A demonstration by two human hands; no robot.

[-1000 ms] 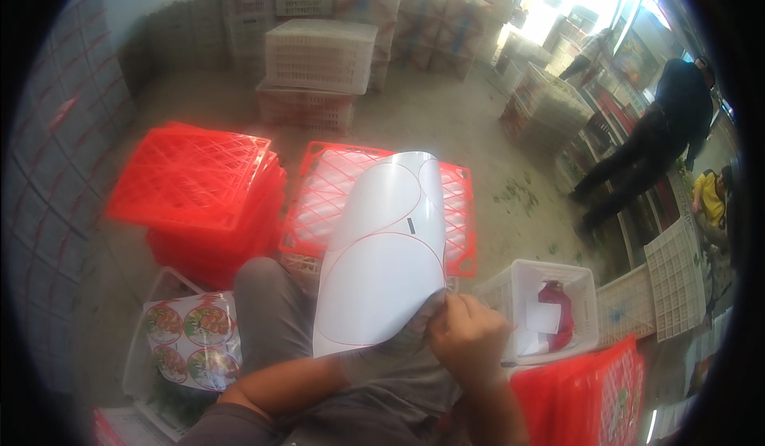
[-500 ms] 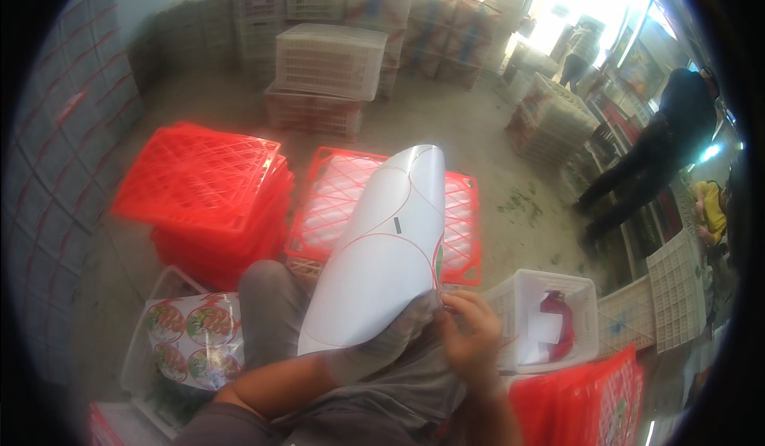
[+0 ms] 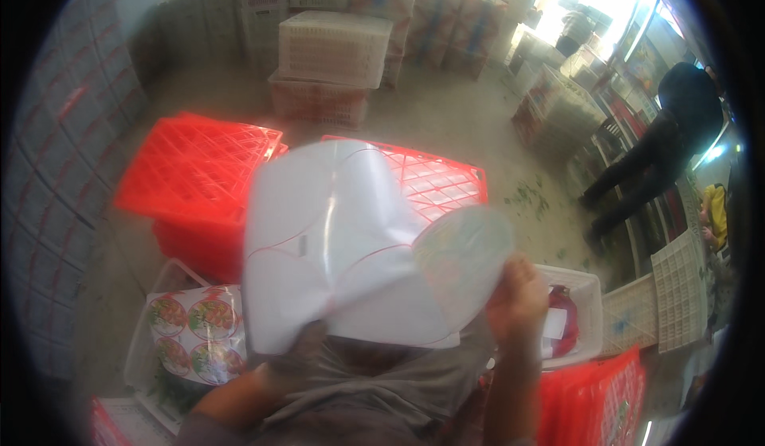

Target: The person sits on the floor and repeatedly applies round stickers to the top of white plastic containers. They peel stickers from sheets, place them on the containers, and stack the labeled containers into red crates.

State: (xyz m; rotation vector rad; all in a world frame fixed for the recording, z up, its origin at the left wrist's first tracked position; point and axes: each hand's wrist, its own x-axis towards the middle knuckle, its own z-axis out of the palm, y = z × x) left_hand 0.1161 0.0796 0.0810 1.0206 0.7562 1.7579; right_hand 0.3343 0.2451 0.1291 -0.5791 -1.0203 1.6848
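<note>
A large white backing sheet (image 3: 335,263) with red circle outlines is bent over my lap, blurred by motion. My left hand (image 3: 299,354), in a dark grey glove, grips its lower edge. My right hand (image 3: 518,294) pinches a pale round sticker (image 3: 466,255), which is lifted from the sheet's right side, perhaps still partly attached. Behind the sheet lies a red lattice crate panel (image 3: 442,179) over white material. To my left, a sheet of round colour-printed stickers (image 3: 191,334) rests on a white basket (image 3: 151,275).
Red lattice panels are stacked at left (image 3: 191,167) and lower right (image 3: 590,398). A white basket (image 3: 590,310) holds something dark red. Crates (image 3: 327,47) line the back, boxes (image 3: 60,167) the left. A dark-clothed person (image 3: 677,111) and one in yellow (image 3: 715,215) are at the right.
My left hand has moved left with the sheet, spreading it wider. My right hand has moved up and right, lifting the round sticker away from the sheet.
</note>
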